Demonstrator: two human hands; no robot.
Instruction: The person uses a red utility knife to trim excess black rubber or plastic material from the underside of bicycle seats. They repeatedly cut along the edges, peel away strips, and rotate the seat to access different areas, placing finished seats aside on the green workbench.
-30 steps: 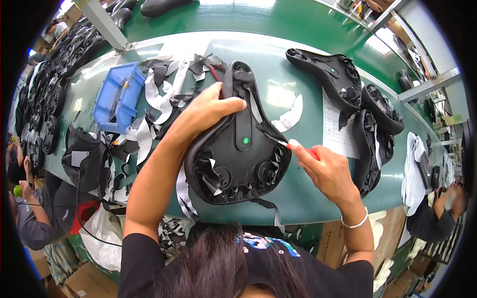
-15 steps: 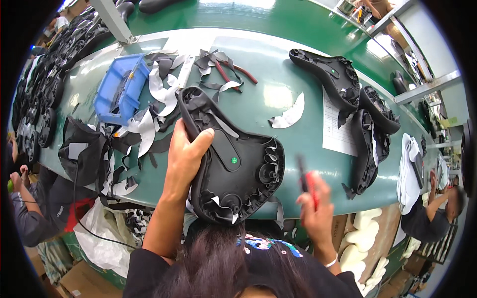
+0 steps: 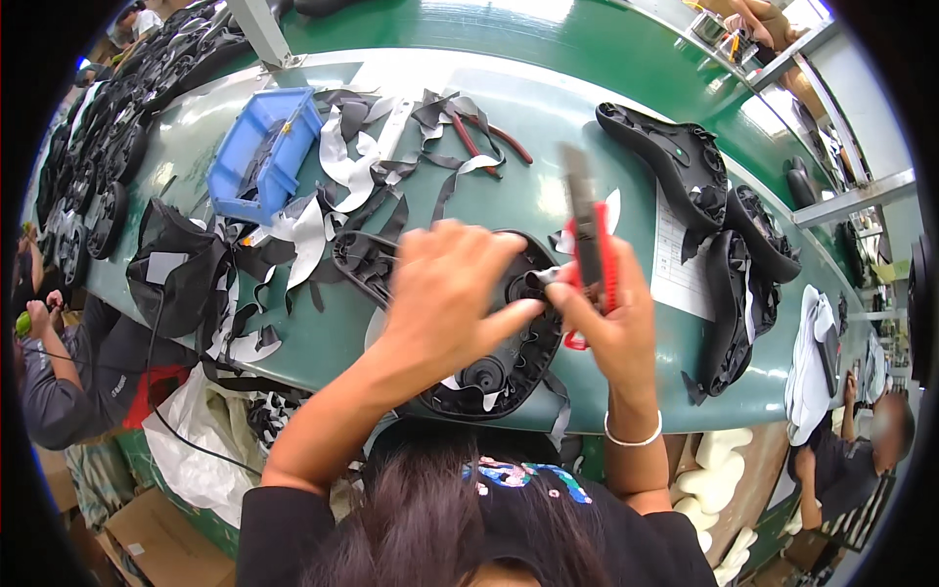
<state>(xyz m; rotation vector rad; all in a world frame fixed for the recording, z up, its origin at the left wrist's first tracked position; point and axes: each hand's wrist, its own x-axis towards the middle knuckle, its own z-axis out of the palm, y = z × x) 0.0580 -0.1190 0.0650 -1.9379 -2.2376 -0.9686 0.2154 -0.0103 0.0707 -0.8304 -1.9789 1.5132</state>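
A black padded shell (image 3: 518, 364) with gathered fabric round its rim lies flat on the green table before me. Over its middle is my left hand (image 3: 440, 298), slightly blurred, thumb and fingers apart and holding nothing; it hides much of the shell. My right hand (image 3: 621, 338) grips a red utility knife (image 3: 608, 269), its blurred grey end pointing up and away. The right thumb is at the shell's right rim, by a pale bit of gathered fabric (image 3: 544, 280); whether it pinches that fabric I cannot tell.
Grey and white fabric scraps (image 3: 311, 235) lie left of the shell, near a blue bin (image 3: 264, 157) and red-handled pliers (image 3: 474, 147). A black bag (image 3: 171, 259) sits at far left. More covered shells (image 3: 675, 161) stand at right beside a printed sheet (image 3: 680, 264). People work on both sides.
The shell, tilted up in my left hand before, now lies lower on the table. My left hand has let go of its edge. The right hand with the knife has come up to the shell's right rim.
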